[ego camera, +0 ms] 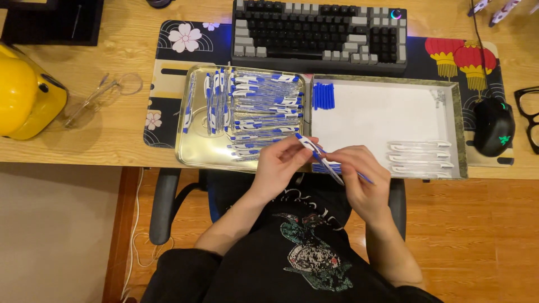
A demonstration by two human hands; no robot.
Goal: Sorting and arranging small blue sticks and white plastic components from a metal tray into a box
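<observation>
My left hand point(279, 163) and my right hand point(359, 174) meet over the table's front edge, both gripping one white and blue pen point(315, 154) that lies slanted between them. A thin blue refill point(365, 178) sticks out by my right fingers. Left of my hands a shiny metal tray point(193, 147) holds several white and blue pens point(258, 106). To the right a white box tray point(382, 115) holds a small bundle of blue refills point(323, 95), three white pen barrels point(420, 156) and small springs point(439, 98).
A dark keyboard point(320, 33) sits behind the trays on a patterned desk mat point(168, 67). A black mouse point(494, 126) and black glasses point(528, 112) are at right. A yellow helmet point(25, 95) and clear safety glasses point(101, 92) lie at left. The chair armrest point(163, 205) is below.
</observation>
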